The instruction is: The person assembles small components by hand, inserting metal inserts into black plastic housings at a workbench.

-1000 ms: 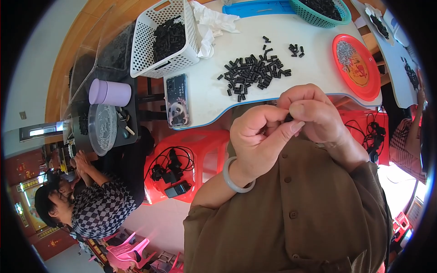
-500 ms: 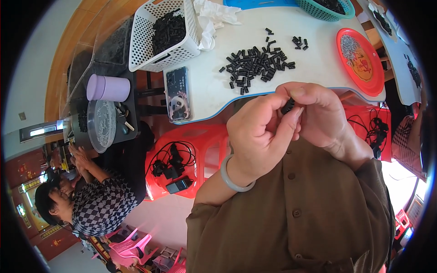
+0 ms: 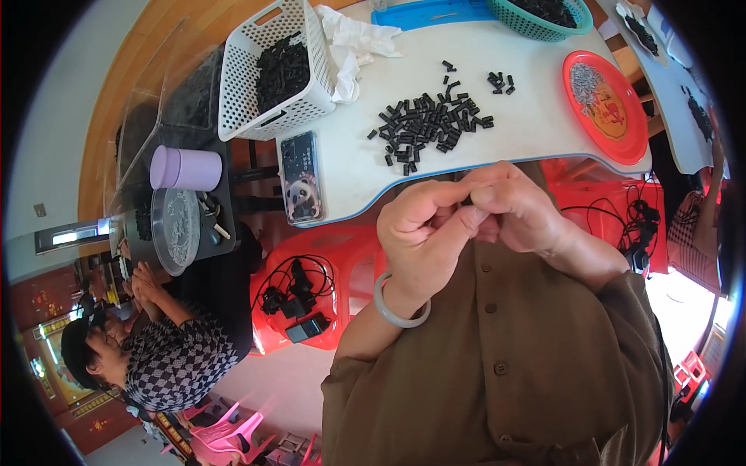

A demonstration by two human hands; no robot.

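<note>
In front of my chest, past the table's near edge, my two hands meet fingertip to fingertip. My left hand (image 3: 420, 237), with a pale bangle (image 3: 400, 318) at its wrist, is closed in a pinch. My right hand (image 3: 530, 213) is pinched against it. Between the fingers a small black piece (image 3: 467, 200) barely shows; most of it is covered. Beyond the hands lies a loose pile of short black cylindrical pieces (image 3: 427, 128) on the white table (image 3: 513, 136), with a small cluster of like pieces (image 3: 501, 82) farther right.
A white basket (image 3: 233, 101) of black pieces stands at the left, beside crumpled paper (image 3: 350, 39) and a phone (image 3: 301, 177). At the right, a red plate (image 3: 633, 128) holds small silvery bits. A green basket (image 3: 544, 29) sits at the back. A person (image 3: 171, 357) sits at the left.
Both hands have shifted slightly left and lower in the picture. The black piece, plainly visible before, is now mostly hidden by the fingers. The whole scene has tilted a little.
</note>
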